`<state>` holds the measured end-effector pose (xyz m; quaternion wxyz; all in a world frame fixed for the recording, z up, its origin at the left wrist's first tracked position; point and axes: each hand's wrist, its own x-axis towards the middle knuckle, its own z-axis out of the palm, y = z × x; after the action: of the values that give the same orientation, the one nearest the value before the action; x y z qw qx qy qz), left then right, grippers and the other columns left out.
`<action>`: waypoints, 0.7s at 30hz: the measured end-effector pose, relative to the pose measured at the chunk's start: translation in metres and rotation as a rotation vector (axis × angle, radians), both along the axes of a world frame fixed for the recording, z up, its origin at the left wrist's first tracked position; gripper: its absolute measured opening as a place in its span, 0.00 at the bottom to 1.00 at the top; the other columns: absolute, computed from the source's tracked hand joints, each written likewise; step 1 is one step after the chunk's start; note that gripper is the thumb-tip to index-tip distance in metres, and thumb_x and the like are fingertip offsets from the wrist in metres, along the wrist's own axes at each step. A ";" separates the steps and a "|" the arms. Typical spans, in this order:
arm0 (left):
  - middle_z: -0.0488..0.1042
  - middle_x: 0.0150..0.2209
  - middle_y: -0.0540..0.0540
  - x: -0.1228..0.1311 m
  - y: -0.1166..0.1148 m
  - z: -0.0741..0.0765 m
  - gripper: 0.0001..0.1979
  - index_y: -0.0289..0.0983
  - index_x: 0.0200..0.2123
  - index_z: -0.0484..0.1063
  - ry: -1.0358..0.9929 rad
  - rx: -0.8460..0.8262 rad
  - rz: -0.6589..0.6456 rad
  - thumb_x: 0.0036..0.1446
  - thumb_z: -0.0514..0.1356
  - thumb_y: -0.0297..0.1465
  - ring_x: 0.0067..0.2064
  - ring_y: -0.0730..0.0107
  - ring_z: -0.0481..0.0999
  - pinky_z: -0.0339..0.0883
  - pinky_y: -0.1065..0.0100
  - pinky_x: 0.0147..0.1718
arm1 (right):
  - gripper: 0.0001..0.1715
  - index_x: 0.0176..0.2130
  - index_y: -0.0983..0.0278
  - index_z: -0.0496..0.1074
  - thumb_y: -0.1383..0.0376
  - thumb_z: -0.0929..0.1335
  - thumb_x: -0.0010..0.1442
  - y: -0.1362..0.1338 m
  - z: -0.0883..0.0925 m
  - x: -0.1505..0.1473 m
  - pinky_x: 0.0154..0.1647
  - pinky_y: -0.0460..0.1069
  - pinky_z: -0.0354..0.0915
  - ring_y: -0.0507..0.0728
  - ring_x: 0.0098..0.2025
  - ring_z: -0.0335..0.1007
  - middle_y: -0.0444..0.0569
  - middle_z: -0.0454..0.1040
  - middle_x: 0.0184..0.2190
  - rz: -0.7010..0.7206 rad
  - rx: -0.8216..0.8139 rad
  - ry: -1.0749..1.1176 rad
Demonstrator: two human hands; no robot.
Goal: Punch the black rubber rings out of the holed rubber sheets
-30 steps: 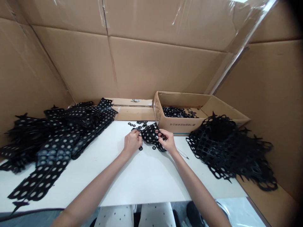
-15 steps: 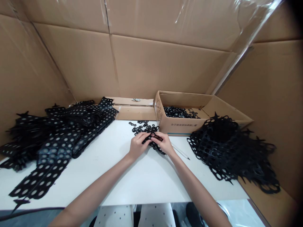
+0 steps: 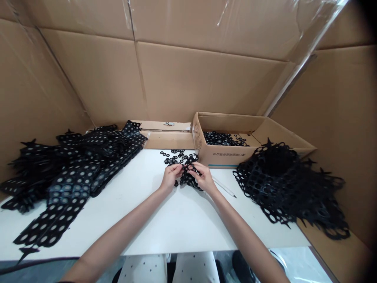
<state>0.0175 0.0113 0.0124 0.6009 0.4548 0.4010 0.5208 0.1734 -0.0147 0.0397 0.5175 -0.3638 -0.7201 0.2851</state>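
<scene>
Both hands meet over the far middle of the white table [image 3: 182,220]. My left hand [image 3: 171,177] and my right hand [image 3: 202,176] each pinch a black punched rubber sheet [image 3: 188,179], bunched up between them. Several small black rings [image 3: 173,156] lie loose on the table just beyond my fingers.
A heap of black sheets with filled holes [image 3: 67,169] covers the left of the table. A pile of emptied black lattice sheets [image 3: 282,181] sits at the right. An open cardboard box [image 3: 218,157] behind holds black rings. A thin white stick [image 3: 224,187] lies by my right wrist. Cardboard walls surround the table.
The sheet was spread wide between my hands, then folded together as the hands closed in. Now the hands have parted slightly, still gripping the bunched sheet.
</scene>
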 end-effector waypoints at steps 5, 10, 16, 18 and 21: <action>0.77 0.29 0.39 -0.011 0.012 -0.003 0.16 0.31 0.31 0.69 -0.042 -0.056 0.172 0.54 0.54 0.41 0.31 0.67 0.77 0.72 0.65 0.34 | 0.11 0.33 0.65 0.75 0.61 0.66 0.58 0.001 0.006 0.010 0.44 0.50 0.63 0.58 0.40 0.68 0.52 0.73 0.35 -0.045 0.011 0.033; 0.77 0.35 0.42 -0.023 0.006 0.005 0.11 0.35 0.34 0.75 0.801 0.442 0.131 0.47 0.56 0.28 0.34 0.64 0.76 0.71 0.64 0.37 | 0.10 0.34 0.66 0.75 0.62 0.66 0.57 0.003 0.006 0.017 0.36 0.48 0.64 0.57 0.36 0.69 0.51 0.72 0.33 -0.055 0.005 -0.014; 0.74 0.43 0.44 -0.023 -0.002 0.010 0.21 0.37 0.46 0.71 1.099 0.691 0.183 0.47 0.51 0.22 0.43 0.63 0.73 0.69 0.64 0.43 | 0.09 0.28 0.66 0.72 0.63 0.67 0.55 0.002 0.008 0.018 0.34 0.47 0.65 0.57 0.35 0.70 0.51 0.73 0.32 -0.081 0.029 -0.053; 0.73 0.44 0.45 -0.024 -0.002 0.013 0.23 0.37 0.46 0.70 0.976 0.751 0.156 0.48 0.48 0.19 0.46 0.66 0.72 0.67 0.66 0.46 | 0.07 0.27 0.66 0.72 0.65 0.67 0.54 0.002 0.008 0.018 0.35 0.48 0.66 0.58 0.36 0.70 0.52 0.74 0.33 -0.076 0.048 -0.061; 0.73 0.44 0.44 -0.023 -0.004 0.021 0.18 0.37 0.45 0.70 0.771 0.808 0.183 0.53 0.49 0.22 0.47 0.67 0.71 0.65 0.66 0.49 | 0.05 0.29 0.66 0.73 0.67 0.66 0.53 0.000 0.007 0.016 0.41 0.50 0.66 0.59 0.39 0.70 0.52 0.74 0.36 -0.048 0.067 -0.070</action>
<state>-0.0053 0.0073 0.0332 0.1416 0.7693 0.3982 0.4791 0.1898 -0.0143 0.0468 0.5104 -0.3734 -0.7379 0.2355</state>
